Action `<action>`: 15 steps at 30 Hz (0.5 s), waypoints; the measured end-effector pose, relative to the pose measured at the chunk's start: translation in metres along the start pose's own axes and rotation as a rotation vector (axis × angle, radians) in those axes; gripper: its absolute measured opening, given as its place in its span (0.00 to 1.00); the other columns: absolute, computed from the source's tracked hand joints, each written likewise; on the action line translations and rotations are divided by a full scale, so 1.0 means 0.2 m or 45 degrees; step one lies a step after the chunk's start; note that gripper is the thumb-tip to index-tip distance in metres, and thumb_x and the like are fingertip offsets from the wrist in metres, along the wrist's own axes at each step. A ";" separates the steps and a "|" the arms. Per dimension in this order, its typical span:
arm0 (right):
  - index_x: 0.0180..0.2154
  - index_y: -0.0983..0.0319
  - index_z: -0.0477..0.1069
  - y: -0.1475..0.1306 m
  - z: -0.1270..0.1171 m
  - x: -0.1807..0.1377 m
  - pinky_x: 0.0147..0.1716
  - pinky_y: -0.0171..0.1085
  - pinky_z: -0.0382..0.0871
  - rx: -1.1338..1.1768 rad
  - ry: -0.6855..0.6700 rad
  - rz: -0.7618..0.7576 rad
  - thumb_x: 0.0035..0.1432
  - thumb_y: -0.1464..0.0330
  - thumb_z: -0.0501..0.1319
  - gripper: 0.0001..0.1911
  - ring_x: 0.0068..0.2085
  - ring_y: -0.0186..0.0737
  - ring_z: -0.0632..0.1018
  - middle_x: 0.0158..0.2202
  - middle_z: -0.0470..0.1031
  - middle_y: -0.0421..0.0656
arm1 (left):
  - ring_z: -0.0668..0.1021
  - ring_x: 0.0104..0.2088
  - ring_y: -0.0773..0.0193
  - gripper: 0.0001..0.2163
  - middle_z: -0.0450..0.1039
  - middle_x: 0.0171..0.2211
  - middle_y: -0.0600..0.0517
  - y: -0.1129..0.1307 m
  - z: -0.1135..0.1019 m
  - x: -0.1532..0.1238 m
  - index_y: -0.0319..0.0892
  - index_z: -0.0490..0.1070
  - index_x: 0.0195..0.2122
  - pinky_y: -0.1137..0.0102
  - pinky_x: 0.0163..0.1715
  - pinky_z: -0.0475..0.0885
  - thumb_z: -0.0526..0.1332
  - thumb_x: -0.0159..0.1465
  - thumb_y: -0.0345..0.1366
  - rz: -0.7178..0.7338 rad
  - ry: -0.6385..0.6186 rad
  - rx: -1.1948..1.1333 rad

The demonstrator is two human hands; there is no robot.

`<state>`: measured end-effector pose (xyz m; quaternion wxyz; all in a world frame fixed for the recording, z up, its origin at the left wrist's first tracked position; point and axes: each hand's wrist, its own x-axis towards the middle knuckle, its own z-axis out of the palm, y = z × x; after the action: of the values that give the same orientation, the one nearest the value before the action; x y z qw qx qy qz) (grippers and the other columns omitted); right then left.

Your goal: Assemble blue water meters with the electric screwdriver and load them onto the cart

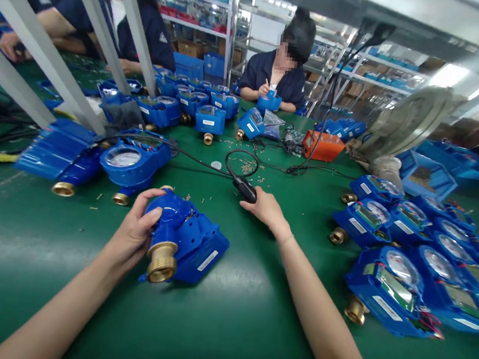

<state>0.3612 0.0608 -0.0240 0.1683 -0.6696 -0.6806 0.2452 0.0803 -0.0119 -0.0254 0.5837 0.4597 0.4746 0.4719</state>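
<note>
My left hand point(136, 231) grips a blue water meter point(185, 239) lying on the green table point(228, 316), its brass threaded end toward me. My right hand point(265, 205) reaches forward and closes on a black corded tool point(245, 189), whose cable loops behind it. Small loose screws point(247, 168) lie scattered just beyond the tool.
Several blue meters point(402, 273) lie in rows at the right, more point(124, 160) at the left and across the back. An orange box point(323, 146) and a fan point(405, 126) stand at the back right. A person point(277, 74) sits opposite; other people's arms are at the far left.
</note>
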 end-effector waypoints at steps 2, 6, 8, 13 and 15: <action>0.43 0.66 0.68 -0.01 0.04 -0.02 0.45 0.54 0.67 -0.096 0.124 -0.019 0.53 0.66 0.67 0.17 0.45 0.56 0.74 0.40 0.73 0.56 | 0.66 0.61 0.47 0.22 0.46 0.69 0.54 -0.02 -0.06 -0.04 0.56 0.48 0.57 0.61 0.50 0.74 0.54 0.64 0.49 0.018 0.020 0.034; 0.47 0.64 0.70 -0.07 0.08 -0.17 0.53 0.57 0.58 -0.219 0.319 -0.135 0.57 0.64 0.64 0.17 0.57 0.61 0.62 0.54 0.64 0.59 | 0.64 0.62 0.45 0.26 0.48 0.68 0.57 -0.07 -0.21 -0.12 0.58 0.51 0.56 0.59 0.52 0.73 0.57 0.59 0.53 0.087 0.092 0.173; 0.49 0.62 0.69 -0.12 0.10 -0.32 0.53 0.54 0.58 -0.151 0.343 -0.269 0.60 0.60 0.61 0.18 0.56 0.56 0.63 0.54 0.64 0.55 | 0.64 0.61 0.44 0.29 0.52 0.67 0.55 -0.08 -0.26 -0.17 0.56 0.53 0.58 0.58 0.52 0.72 0.58 0.58 0.54 0.072 0.161 0.283; 0.56 0.60 0.63 -0.27 0.21 -0.70 0.54 0.47 0.62 0.587 -0.339 -0.403 0.63 0.51 0.54 0.27 0.54 0.47 0.70 0.52 0.69 0.50 | 0.74 0.50 0.48 0.28 0.60 0.61 0.48 -0.06 -0.23 -0.29 0.53 0.55 0.60 0.58 0.44 0.76 0.57 0.61 0.56 -0.159 0.305 0.401; 0.62 0.59 0.56 -0.34 0.25 -0.77 0.58 0.49 0.60 0.780 -0.499 -0.357 0.63 0.49 0.53 0.32 0.58 0.48 0.67 0.58 0.66 0.52 | 0.72 0.53 0.49 0.26 0.59 0.62 0.49 -0.06 -0.20 -0.30 0.51 0.56 0.59 0.59 0.49 0.73 0.55 0.63 0.54 -0.090 0.313 0.436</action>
<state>0.2848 -0.0962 -0.0124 0.2589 -0.4292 -0.6801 0.5350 0.0360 -0.0685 -0.0346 0.4510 0.4742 0.6314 0.4160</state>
